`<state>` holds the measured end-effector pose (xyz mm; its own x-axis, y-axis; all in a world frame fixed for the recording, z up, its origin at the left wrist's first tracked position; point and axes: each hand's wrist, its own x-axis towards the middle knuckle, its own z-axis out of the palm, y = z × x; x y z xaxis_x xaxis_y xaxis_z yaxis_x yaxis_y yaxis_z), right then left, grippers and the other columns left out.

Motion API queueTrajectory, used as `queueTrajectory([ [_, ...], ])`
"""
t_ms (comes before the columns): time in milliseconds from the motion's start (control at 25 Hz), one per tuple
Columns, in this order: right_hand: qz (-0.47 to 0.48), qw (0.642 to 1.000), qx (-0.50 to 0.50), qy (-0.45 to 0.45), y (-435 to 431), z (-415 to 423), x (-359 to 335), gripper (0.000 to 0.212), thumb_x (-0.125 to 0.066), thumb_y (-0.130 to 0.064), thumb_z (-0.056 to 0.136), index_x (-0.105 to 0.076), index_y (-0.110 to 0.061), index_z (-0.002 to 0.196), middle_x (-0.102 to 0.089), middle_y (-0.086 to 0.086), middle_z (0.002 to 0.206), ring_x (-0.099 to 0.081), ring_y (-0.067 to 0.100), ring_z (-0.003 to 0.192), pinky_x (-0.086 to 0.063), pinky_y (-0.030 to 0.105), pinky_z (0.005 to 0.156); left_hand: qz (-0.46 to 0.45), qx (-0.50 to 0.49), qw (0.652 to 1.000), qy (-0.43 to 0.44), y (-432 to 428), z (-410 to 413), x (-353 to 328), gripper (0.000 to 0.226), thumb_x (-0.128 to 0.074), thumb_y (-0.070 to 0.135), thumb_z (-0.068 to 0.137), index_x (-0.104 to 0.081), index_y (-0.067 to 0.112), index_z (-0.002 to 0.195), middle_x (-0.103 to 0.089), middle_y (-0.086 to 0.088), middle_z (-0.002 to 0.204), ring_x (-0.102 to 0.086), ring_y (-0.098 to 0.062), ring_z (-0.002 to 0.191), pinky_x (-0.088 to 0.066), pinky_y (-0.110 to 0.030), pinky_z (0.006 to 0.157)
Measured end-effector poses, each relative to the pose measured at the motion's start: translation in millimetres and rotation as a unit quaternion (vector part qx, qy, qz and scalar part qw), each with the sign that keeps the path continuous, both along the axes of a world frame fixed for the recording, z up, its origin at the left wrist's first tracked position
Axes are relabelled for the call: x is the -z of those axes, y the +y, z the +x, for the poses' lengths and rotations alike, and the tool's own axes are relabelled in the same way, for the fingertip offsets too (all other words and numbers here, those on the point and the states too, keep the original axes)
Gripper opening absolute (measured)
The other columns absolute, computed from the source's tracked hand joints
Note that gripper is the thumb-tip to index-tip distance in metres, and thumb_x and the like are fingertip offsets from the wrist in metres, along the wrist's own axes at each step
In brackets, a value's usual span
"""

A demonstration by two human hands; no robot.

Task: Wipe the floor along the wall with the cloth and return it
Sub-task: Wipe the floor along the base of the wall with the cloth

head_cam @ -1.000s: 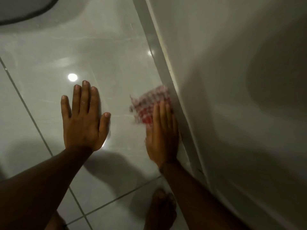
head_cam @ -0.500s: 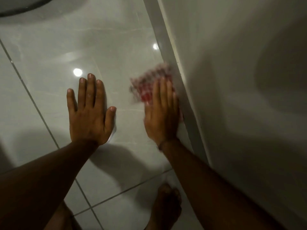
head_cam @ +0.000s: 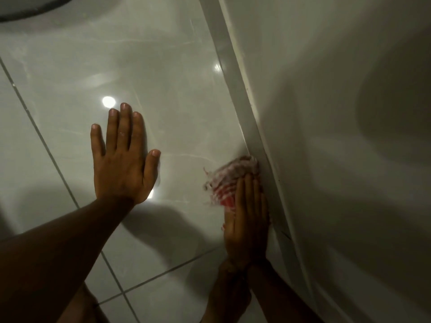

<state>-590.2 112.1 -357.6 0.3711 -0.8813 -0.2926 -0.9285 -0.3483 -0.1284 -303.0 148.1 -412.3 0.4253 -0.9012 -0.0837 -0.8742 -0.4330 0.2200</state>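
Note:
A red-and-white checked cloth point(head_cam: 229, 177) lies on the glossy pale floor tiles point(head_cam: 163, 78), pushed up against the skirting strip point(head_cam: 235, 73) at the foot of the white wall point(head_cam: 326, 113). My right hand point(head_cam: 247, 215) presses flat on the near part of the cloth, fingers together and alongside the skirting; the cloth's far end sticks out past my fingertips. My left hand point(head_cam: 123, 159) rests flat on the floor to the left, fingers spread, holding nothing.
Grout lines point(head_cam: 42, 136) cross the tiles at the left and near edge. A dark curved rim of some object point(head_cam: 28, 10) shows at the top left. My bare foot is under my right forearm at the bottom.
My right hand has slid the cloth back toward me along the skirting, after pushing it forward half a second ago. The left hand stays planted on the floor.

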Motion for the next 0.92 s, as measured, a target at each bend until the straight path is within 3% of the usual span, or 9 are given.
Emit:
queueTrajectory([
  [120,0.013,0.999,0.025,0.023,10,6,-2,0.074,-0.043,-0.034,0.102,-0.017,-0.011,0.167,-0.013,0.007,0.176,-0.01,0.026,0.164,-0.023,0.053,0.129,0.0,-0.002,1.0,-0.001,0,0,0,0.085,-0.018,0.059,0.11,0.0,0.011,0.177,0.002,-0.014,0.188,0.001,-0.034,0.174,-0.001,-0.061,0.139],
  [360,-0.022,0.998,-0.011,-0.057,-103,122,12,0.068,-0.031,-0.04,0.105,-0.023,-0.01,0.165,-0.024,0.014,0.174,-0.019,0.03,0.162,-0.013,0.047,0.133,-0.001,-0.004,1.0,-0.003,-1,-1,1,0.085,-0.019,0.059,0.11,0.0,0.012,0.178,0.002,-0.014,0.188,0.002,-0.033,0.174,0.004,-0.056,0.139],
  [640,0.044,0.998,0.025,-0.031,-23,29,-9,0.068,-0.038,-0.034,0.107,-0.011,-0.018,0.168,-0.005,0.001,0.176,-0.008,0.021,0.164,-0.021,0.047,0.131,-0.001,-0.004,1.0,0.007,-1,-2,-3,0.084,-0.02,0.057,0.11,-0.002,0.01,0.177,0.0,-0.016,0.188,0.0,-0.035,0.174,0.0,-0.06,0.139],
  [760,0.055,0.997,0.059,-0.021,-20,49,-10,0.069,-0.037,-0.033,0.108,-0.008,-0.016,0.168,-0.004,0.003,0.177,-0.002,0.022,0.164,-0.015,0.049,0.132,0.001,-0.003,1.0,0.01,0,-2,-3,0.084,-0.018,0.058,0.11,-0.002,0.01,0.177,0.001,-0.016,0.188,0.001,-0.034,0.174,0.0,-0.06,0.139],
  [920,0.005,0.998,0.013,-0.06,-86,111,6,0.067,-0.031,-0.037,0.105,-0.02,-0.011,0.166,-0.021,0.013,0.175,-0.017,0.029,0.163,-0.015,0.048,0.133,0.001,0.0,1.0,-0.004,-1,-1,0,0.085,-0.021,0.057,0.11,-0.001,0.011,0.177,0.001,-0.015,0.188,0.002,-0.034,0.174,0.004,-0.057,0.139],
])
